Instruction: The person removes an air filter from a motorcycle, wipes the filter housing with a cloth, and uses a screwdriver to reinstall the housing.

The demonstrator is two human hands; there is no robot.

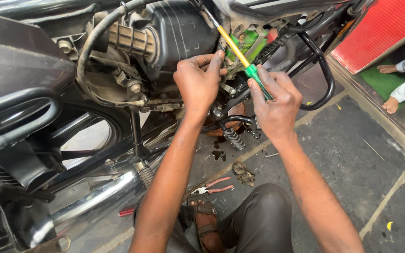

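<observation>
Nearest you, your bent knee (263, 215) in dark trousers and your sandalled foot (205, 220) rest on the grey paved floor (352, 154). Just beyond the foot lie red-handled pliers (214, 186), and a crumpled dirty rag (243, 172) sits a little past them, near an oil stain under the footpeg (233, 138).

Your right hand (277, 100) is curled tight around the green grip of a screwdriver (240, 54), fingers wrapped together on it. The yellow shank slants up and to the left from that hand into the open side of the motorcycle (174, 33), its tip buried among the parts beside a green component (247, 44).

Your left hand (200, 82) is half closed, fingertips (216, 56) bent and pressed against the machine right beside the shank; you cannot tell whether it pinches anything.

Farther off, at the floor's right edge, another person's bare feet (390, 105) show beside a red ribbed panel (380, 28).
</observation>
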